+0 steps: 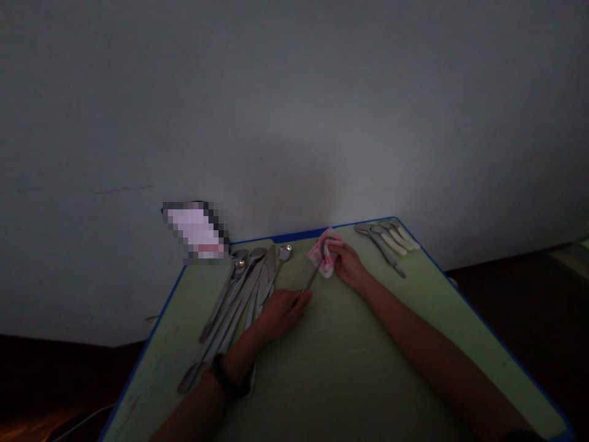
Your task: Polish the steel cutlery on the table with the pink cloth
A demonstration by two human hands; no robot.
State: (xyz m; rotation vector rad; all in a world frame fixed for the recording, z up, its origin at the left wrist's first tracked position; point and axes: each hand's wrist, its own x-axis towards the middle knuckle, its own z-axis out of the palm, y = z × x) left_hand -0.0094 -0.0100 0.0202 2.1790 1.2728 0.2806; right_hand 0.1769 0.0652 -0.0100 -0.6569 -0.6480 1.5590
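Observation:
My left hand [286,312] is closed round the thin metal handle [313,276] of a piece of cutlery. Its far end disappears into a pink and white cloth [327,265], so I cannot see what kind it is. Bunched round that end, the cloth is gripped by my right hand [350,265]. Left of my left hand lies a loose pile of metal cutlery [239,294], with several long-handled spoons and flat blades. One small spoon [285,252] in the pile has a shiny bowl.
Several utensils with white handles [390,238] and a grey metal spoon [380,245] lie at the back right of the green, blue-edged table [368,368]. A blurred-out phone-like device [196,230] leans at the back left against the grey wall [294,123].

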